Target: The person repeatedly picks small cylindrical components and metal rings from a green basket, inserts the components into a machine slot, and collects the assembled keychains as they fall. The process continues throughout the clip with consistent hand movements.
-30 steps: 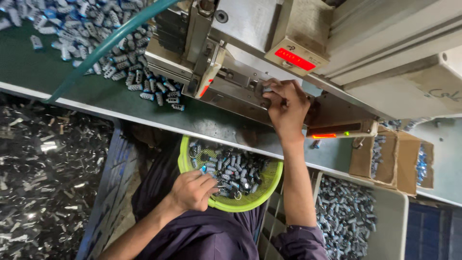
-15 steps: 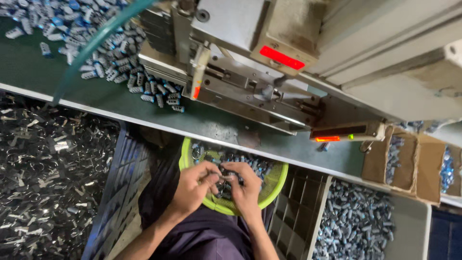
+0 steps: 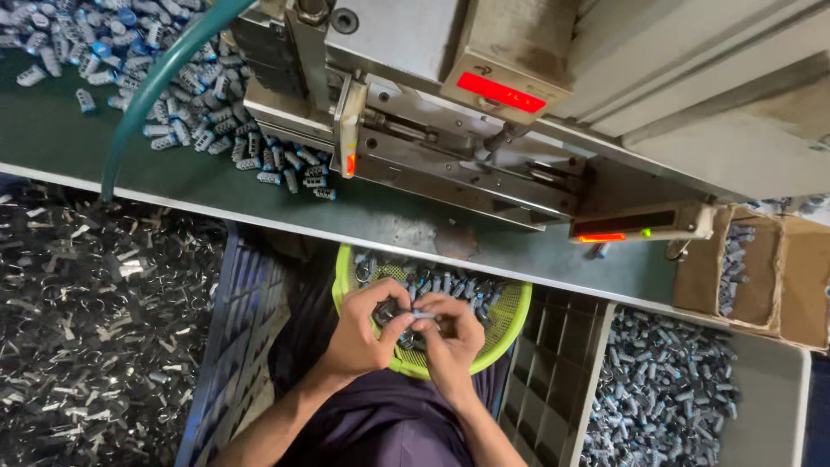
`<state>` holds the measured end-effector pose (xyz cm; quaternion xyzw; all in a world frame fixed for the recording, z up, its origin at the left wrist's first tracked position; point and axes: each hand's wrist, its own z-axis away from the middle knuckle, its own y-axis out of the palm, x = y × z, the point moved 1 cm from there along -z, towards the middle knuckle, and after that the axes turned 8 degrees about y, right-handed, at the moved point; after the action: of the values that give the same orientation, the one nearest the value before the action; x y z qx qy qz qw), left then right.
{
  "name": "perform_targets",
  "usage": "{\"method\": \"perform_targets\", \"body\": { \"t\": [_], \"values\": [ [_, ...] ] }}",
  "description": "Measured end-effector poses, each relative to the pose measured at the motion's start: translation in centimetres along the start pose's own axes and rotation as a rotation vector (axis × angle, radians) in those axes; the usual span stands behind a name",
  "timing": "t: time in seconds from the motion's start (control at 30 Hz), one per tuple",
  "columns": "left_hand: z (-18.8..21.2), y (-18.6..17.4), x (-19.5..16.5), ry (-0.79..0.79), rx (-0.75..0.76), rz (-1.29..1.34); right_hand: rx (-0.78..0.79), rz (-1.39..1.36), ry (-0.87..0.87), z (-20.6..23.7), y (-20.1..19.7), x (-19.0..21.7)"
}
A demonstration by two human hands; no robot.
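A grey metal machine (image 3: 450, 112) sits on the green workbench (image 3: 259, 195) with red indicator lights (image 3: 501, 92) glowing — a green hose (image 3: 147, 95) curves past a heap of small blue-grey parts (image 3: 130, 52). Metal scrap (image 3: 86, 329) litters the left; a cardboard box (image 3: 761, 268) stands right.

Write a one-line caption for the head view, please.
Both hands, left hand and right hand, pinch a small metal part over a yellow-green basket below a press machine.

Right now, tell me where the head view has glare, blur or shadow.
Head view: glare sparkles off the metal scrap at left; the red display blooms, unreadable; hands over the green basket are fairly sharp; the small part between them is too small to make out; shadow lies under the bench edge.
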<state>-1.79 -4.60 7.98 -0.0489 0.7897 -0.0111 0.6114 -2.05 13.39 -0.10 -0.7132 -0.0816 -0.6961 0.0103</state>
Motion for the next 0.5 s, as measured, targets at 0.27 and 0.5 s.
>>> {"method": "perform_targets", "body": {
  "t": [0.27, 0.5],
  "values": [
    [1.6, -0.4, 1.1, -0.121, -0.012, 0.04, -0.011, -0.157, 0.204, -0.4, 0.3, -0.2],
    [2.4, -5.5, 3.7, -0.169, -0.05, 1.396, -0.134, 0.141, -0.333, -9.1, -1.8, 6.4]
  ]
}}
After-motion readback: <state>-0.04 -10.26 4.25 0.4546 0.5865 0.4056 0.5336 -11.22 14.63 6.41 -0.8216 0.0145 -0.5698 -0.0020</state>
